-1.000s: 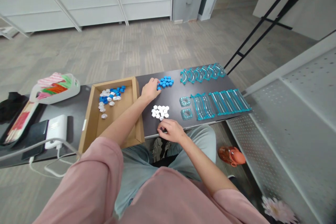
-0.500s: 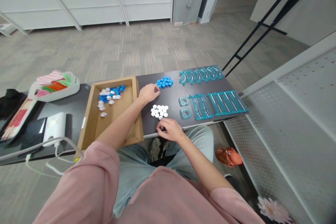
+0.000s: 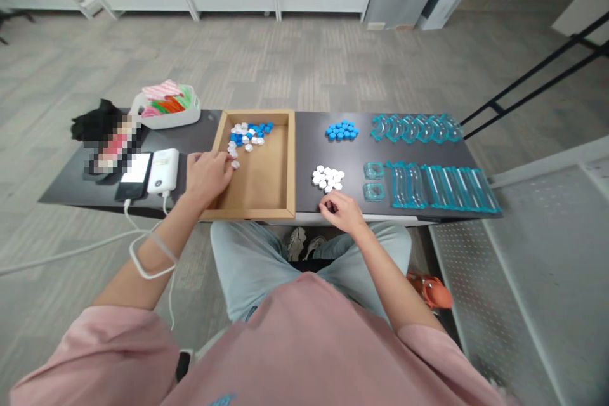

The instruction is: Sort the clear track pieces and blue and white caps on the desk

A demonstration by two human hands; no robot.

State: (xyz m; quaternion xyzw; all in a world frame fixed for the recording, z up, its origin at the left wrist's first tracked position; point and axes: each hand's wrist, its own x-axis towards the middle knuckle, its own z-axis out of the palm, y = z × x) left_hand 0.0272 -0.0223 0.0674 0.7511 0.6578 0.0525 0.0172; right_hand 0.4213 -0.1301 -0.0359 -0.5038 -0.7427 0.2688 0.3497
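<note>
My left hand [image 3: 208, 176] reaches over the left wall of a shallow cardboard box [image 3: 291, 168], palm down with fingers stretched out. Its fingertips are right beside a loose white piece [image 3: 235, 165]; I cannot tell whether they touch it. Farther back in the box lies a mixed heap of blue and white pieces [image 3: 248, 134]. My right hand [image 3: 341, 210] rests at the table's front edge, fingers loosely curled with a gap between thumb and fingers. Just beyond it is a cluster of white hexagonal pieces [image 3: 328, 177]. A cluster of blue hexagonal pieces [image 3: 342, 130] sits farther back.
On the right lie curved clear-teal pieces [image 3: 410, 129], straight clear-teal tubes [image 3: 459, 188] and two square teal pieces [image 3: 373, 170]. Left of the box are a white power bank [image 3: 163, 171] with cables, a phone [image 3: 134, 176] and a white basket [image 3: 177, 118] of colourful items.
My left hand has moved from beside the blue cluster, leftward to the box's left side. My right hand stays near the white cluster. The view has turned left.
</note>
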